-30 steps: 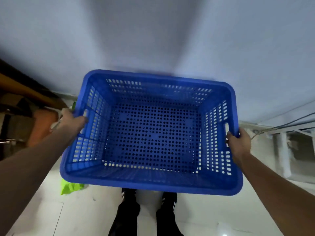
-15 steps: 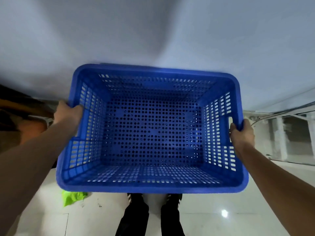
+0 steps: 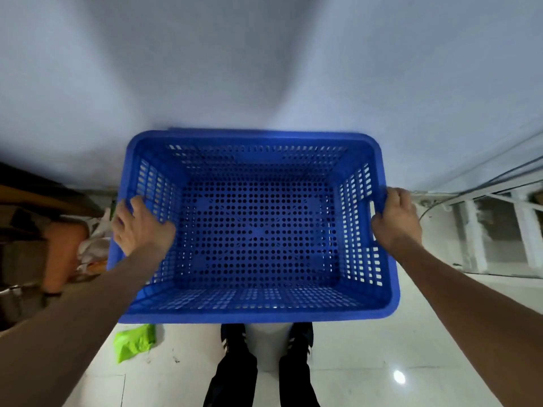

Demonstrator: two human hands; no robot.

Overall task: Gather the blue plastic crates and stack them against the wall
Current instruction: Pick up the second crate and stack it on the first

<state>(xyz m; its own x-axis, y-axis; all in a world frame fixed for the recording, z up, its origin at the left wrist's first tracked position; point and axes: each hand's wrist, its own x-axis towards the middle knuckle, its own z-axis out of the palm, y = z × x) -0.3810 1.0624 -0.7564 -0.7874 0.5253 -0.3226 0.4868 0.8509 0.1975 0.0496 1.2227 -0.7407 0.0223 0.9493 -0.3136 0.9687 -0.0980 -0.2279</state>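
A rectangular blue plastic crate [image 3: 255,230] with rounded corners fills the centre of the frame, open side facing up. Its floor is perforated with rows of round holes and its 4 walls carry slotted grids. A handle slot shows in the right wall. It sits level, its far rim at the pale wall [image 3: 264,69] in the upper frame; contact cannot be told.

Crate [image 3: 255,230] before wall [image 3: 264,69]; hands on side rims.
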